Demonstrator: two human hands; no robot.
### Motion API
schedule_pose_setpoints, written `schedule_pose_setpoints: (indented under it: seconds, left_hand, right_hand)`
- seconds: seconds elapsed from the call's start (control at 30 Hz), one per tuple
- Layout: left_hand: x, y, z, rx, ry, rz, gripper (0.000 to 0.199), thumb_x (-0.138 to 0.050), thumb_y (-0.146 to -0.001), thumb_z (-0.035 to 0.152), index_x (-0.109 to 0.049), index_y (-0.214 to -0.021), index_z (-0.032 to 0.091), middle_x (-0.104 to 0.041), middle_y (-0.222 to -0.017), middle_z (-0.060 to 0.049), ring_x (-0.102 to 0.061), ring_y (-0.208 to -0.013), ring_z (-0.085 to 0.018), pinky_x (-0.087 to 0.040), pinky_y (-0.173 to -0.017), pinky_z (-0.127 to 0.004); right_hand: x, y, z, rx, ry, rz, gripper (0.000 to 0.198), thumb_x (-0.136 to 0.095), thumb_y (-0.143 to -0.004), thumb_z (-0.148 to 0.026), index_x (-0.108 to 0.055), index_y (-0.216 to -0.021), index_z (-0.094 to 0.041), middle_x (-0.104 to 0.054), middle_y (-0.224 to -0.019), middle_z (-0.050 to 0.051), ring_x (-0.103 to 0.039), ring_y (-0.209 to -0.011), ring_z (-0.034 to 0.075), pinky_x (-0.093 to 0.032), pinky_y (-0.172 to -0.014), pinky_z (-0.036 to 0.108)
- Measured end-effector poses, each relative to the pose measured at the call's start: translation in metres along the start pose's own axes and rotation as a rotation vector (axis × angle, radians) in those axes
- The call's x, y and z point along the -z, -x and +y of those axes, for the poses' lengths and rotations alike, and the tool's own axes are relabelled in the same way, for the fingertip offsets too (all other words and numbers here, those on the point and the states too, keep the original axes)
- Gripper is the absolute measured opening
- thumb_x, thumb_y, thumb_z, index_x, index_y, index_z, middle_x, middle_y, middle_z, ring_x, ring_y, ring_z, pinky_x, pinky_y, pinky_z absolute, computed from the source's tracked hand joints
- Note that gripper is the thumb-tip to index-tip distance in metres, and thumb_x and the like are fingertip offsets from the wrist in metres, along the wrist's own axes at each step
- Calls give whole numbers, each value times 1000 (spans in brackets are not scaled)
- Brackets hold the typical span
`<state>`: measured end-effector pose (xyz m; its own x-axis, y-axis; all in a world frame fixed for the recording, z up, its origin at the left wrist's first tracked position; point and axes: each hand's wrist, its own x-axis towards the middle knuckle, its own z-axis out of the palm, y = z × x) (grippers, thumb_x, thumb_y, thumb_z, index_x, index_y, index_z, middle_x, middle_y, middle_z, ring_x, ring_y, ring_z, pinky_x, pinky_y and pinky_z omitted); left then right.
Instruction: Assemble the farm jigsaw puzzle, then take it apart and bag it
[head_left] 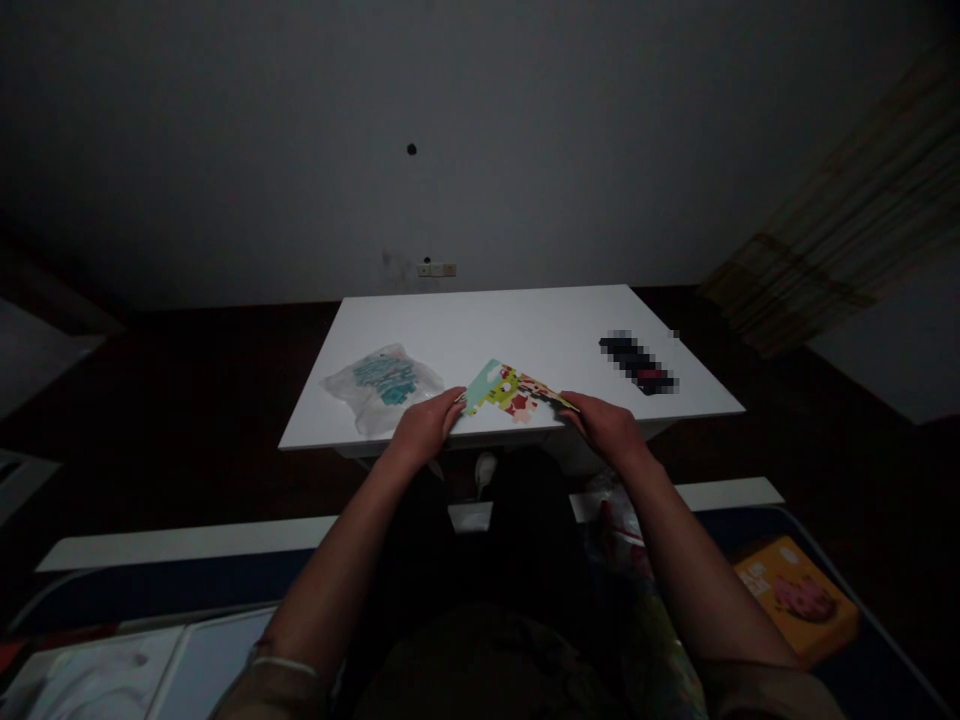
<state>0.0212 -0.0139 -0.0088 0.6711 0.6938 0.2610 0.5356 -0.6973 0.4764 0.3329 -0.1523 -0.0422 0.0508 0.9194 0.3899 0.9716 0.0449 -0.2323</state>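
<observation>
A brightly printed jigsaw puzzle section, in green, teal, yellow and red, is held tilted at the near edge of the white table. Its lower edge is uneven, with knob-like tabs. My left hand pinches its left end, and my right hand pinches its right end. The fingertips beneath the section are partly hidden. Just left of my left hand lies a clear plastic bag with teal-striped contents that I cannot make out.
On the white table, a dark, pixelated object lies to the right. An orange box rests on the seat at my right. White flat panels are at my lower left. A wall stands behind the table.
</observation>
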Motion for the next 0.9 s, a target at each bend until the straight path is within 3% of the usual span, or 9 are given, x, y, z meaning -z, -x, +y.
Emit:
schedule_pose_setpoints:
  seconds: [0.2, 0.33, 0.43, 0.67, 0.9]
  left_hand:
    - [-9, -1, 14, -12, 56, 149, 44, -36, -97, 37, -48, -136, 21, -54, -136, -7, -54, -121, -22, -41, -104, -35]
    - [-34, -14, 37, -113, 51, 86, 43, -37, -97, 34, -47, -137, 22, -51, -139, -8, -51, -125, -23, -41, -105, -37]
    - [-55, -29, 53, -200, -35, 11, 40, -37, -97, 30, -48, -134, 21, -52, -137, -9, -48, -127, -23, -40, -106, -38]
    - [-75, -36, 58, -289, -154, -19, 41, -48, -93, 34, -47, -132, 20, -46, -142, -11, -40, -134, -23, -30, -112, -44]
    - [-66, -26, 49, -387, -218, -50, 47, -53, -91, 38, -45, -134, 20, -47, -142, -12, -42, -132, -21, -34, -112, -41]
  right_hand:
    - [11, -18, -2, -22, 54, -68, 33, -47, -93, -43, -60, -121, -29, -69, -111, 6, -67, -94, 28, -52, -71, 37]
    - [10, -24, -5, -167, 75, 2, 36, -42, -95, -44, -59, -121, -26, -72, -99, 9, -68, -85, 29, -51, -67, 38]
    - [6, -29, -8, -239, 31, 93, 37, -39, -95, -42, -58, -123, -25, -71, -103, 9, -68, -89, 29, -52, -72, 40]
    - [-9, -30, -28, 46, -112, 23, 40, -42, -95, -35, -51, -133, -26, -56, -133, 7, -52, -123, 25, -46, -100, 45]
    - [-9, -12, -43, 108, -46, -21, 49, -50, -91, -35, -44, -138, -22, -48, -140, 11, -45, -128, 28, -41, -105, 49]
